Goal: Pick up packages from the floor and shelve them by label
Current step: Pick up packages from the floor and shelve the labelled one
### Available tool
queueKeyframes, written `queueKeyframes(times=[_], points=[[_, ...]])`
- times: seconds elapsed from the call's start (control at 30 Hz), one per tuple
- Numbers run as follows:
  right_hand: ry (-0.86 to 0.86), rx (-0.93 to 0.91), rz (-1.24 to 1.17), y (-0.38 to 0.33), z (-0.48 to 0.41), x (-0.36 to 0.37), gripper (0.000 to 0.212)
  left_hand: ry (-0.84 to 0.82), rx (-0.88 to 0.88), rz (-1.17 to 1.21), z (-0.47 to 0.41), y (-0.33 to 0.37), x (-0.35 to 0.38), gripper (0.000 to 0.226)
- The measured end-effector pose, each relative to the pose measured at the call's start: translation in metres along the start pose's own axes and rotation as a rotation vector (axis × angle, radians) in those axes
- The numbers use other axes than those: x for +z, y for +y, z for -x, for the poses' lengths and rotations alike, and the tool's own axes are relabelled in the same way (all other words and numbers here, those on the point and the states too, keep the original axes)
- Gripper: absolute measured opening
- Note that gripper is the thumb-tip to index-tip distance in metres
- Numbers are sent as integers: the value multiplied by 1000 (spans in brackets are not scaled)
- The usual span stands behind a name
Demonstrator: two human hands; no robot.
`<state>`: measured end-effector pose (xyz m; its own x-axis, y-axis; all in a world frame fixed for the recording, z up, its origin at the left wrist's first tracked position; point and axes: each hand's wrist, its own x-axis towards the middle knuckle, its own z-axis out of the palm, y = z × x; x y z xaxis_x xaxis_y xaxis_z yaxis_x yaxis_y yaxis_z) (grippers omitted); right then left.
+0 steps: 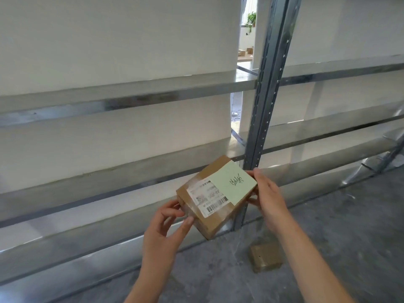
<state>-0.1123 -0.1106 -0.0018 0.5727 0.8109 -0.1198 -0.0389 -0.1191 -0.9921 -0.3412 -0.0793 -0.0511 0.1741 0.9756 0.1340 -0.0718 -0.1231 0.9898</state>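
I hold a small brown cardboard box [218, 221] in mid-air in front of the low shelves. It carries a white shipping label [207, 197] with barcodes and a pale green note [232, 185] with handwriting. My left hand [166, 228] grips its lower left corner with fingers and thumb. My right hand [267, 197] clasps its right end. A second, smaller brown box [264, 256] lies on the grey floor below, near the foot of the upright.
Metal shelving [122, 99] with several grey shelf boards runs across the view, white panels behind it. A perforated steel upright [262, 119] stands just behind the box. A gap between the panels shows a plant [251, 19] and more boxes far off.
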Motion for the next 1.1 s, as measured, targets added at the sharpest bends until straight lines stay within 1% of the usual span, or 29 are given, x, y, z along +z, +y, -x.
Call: queueKeyframes(times=[0.07,0.13,0.27,0.37,0.43,0.5,0.57,0.67,0.73,0.8,0.87,0.93,0.97,1.0,1.03,1.07,1.1], points=[[-26,-8,16,-9,-1,12,42,77,17,24,13,-3,-6,24],[-43,-14,24,-17,-1,25,45,106,48,64,26,-4,-10,29],[-131,-10,98,-26,1,43,54,65,102,20,52,-4,-10,42],[-252,12,175,-32,4,51,55,18,154,-49,70,-9,-10,56],[-323,27,212,-35,4,56,53,-8,168,-78,81,-10,-10,55],[-346,30,262,-38,3,62,56,-41,159,-62,89,-11,-10,53],[-367,15,328,-38,3,68,53,-53,137,-23,95,-11,-10,49],[-488,-30,347,-30,6,81,40,6,124,-17,100,-13,-11,42],[-573,-48,366,-21,12,93,41,65,123,-54,99,-14,-19,46],[-643,-56,409,-15,18,112,51,143,137,-133,95,-18,-33,65],[-693,-51,461,-12,21,135,61,223,118,-170,91,-21,-53,100],[-770,-58,509,-12,27,161,61,216,64,-219,87,-16,-76,140],[-825,-62,516,-12,31,175,60,172,103,-279,85,-17,-88,155],[-891,-63,515,-12,36,191,57,125,151,-306,84,-17,-101,163],[-961,-70,511,-12,41,207,51,67,170,-294,83,-14,-116,164],[-1013,-93,519,-12,45,226,43,26,176,-263,84,-11,-132,162],[-1024,-130,551,-11,49,245,35,26,175,-223,84,-10,-146,158]])
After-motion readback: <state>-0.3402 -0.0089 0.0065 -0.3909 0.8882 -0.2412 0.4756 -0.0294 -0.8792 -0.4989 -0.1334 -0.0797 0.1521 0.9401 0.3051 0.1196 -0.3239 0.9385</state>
